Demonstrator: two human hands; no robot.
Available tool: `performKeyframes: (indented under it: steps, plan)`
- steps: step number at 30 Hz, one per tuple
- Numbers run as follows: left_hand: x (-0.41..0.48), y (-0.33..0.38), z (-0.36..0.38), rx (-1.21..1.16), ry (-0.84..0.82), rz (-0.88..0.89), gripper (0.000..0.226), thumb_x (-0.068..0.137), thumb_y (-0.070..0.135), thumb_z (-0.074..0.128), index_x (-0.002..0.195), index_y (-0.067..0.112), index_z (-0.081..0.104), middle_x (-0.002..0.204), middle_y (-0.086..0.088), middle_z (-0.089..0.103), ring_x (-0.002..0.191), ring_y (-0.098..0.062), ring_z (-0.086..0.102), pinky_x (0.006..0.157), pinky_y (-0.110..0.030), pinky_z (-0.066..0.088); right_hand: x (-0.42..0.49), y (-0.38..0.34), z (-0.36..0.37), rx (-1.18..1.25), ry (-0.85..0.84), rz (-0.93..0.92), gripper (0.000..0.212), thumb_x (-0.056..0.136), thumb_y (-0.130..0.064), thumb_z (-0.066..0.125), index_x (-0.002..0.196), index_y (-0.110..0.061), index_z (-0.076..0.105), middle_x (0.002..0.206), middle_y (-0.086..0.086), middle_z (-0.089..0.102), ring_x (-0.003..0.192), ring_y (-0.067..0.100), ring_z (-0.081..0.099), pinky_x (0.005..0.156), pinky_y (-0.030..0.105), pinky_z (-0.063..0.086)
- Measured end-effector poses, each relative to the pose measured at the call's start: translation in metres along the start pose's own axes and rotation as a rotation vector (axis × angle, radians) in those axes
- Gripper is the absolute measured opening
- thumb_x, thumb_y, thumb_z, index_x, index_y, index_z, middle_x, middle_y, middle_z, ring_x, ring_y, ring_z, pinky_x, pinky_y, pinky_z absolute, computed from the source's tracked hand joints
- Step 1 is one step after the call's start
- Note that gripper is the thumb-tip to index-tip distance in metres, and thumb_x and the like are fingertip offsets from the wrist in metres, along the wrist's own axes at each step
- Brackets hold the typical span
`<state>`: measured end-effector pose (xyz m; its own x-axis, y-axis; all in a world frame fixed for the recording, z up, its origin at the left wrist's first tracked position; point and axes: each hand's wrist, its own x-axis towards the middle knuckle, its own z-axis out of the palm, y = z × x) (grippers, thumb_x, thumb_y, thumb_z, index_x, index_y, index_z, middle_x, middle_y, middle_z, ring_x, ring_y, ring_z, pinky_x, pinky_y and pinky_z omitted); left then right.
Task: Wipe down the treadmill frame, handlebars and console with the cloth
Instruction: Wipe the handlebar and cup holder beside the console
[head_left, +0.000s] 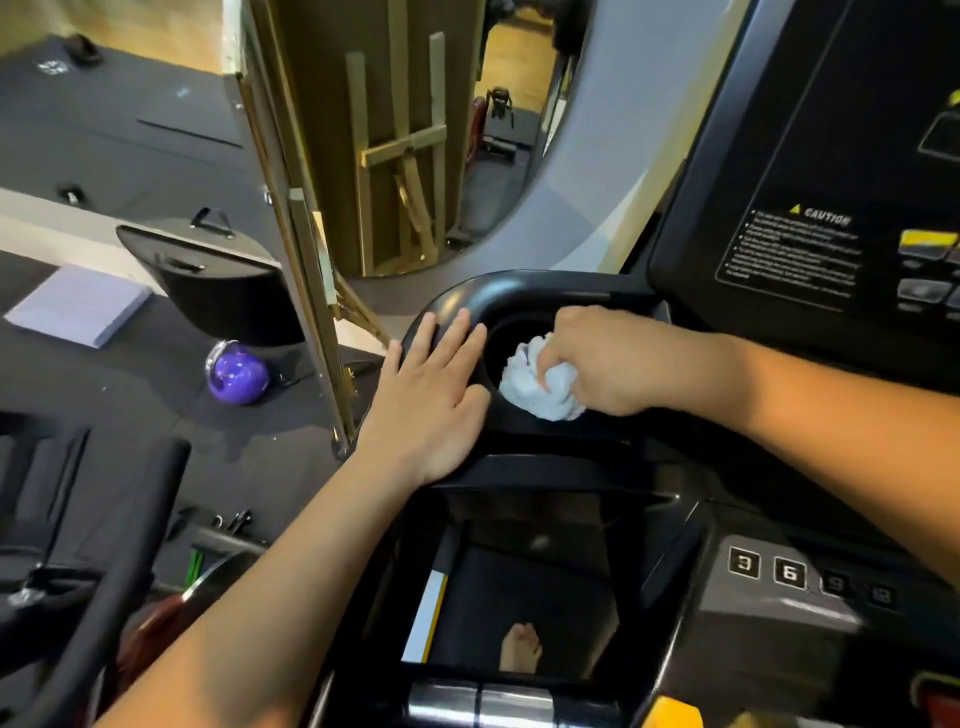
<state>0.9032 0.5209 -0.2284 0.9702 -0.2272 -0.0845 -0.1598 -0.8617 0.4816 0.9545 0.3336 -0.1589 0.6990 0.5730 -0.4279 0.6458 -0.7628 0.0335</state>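
A bunched white cloth (535, 387) is gripped in the right hand (608, 358), whose fingers are curled round it from above. Most of the cloth is left showing to the left of and below the knuckles. The cloth is pressed against the near inner edge of the round cup holder (519, 291), which is moulded into the black tray of the treadmill, so that it lies partly in the recess and partly on the rim. The left hand (431, 400) is laid flat on the left rim of the same cup holder, with the fingers straight and slightly spread and nothing held. Its thumb is just beside the cloth; whether the two touch cannot be told.

Above the right forearm the black console panel (810, 130) is seen. A label (795, 249) on it is headed "CAUTION" beside a yellow warning triangle; the bulleted lines under the heading are too small to be read. At the lower right, on a grey strip, square keys are marked "3" (744, 564) and "6" (789, 573); the next two keys are blurred.

A grey upright (587, 208) of the frame is seen behind the cup holder, and a purple kettlebell (236, 376) is seen on the dark floor mat to the left.
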Motion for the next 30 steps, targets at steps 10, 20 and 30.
performKeyframes:
  steps: [10,20,30]
  plan:
    - [0.001,-0.002,0.002,-0.032,0.034,0.001,0.057,0.102,0.03,0.029,0.157,0.032,0.013,0.165,0.013,-0.003,0.151,-0.012,-0.014,0.123,-0.041,-0.009,-0.034,0.003,0.016,0.003,0.054,0.287,0.028,0.083,-0.02,0.059,0.107,-0.02,0.046,0.087,0.002,0.052,0.08,0.024,0.055,0.061,0.029,0.036]
    - [-0.021,0.004,-0.004,-0.516,0.217,0.097,0.048,0.093,0.038,0.037,0.135,0.026,0.057,0.129,0.011,0.061,0.122,0.008,0.045,0.121,-0.041,0.016,-0.033,-0.053,0.032,0.734,0.232,0.097,0.046,0.089,-0.005,0.044,0.122,-0.037,0.05,0.101,0.0,0.062,0.084,0.022,0.059,0.072,0.038,0.05]
    - [-0.021,0.002,0.005,-0.111,0.131,0.335,0.049,0.092,0.052,0.036,0.136,0.036,0.053,0.144,0.018,0.051,0.146,-0.005,0.027,0.122,-0.049,0.002,-0.064,-0.031,0.034,0.148,0.224,0.244,0.033,0.084,-0.011,0.051,0.107,-0.034,0.059,0.105,0.001,0.06,0.099,0.028,0.06,0.077,0.032,0.047]
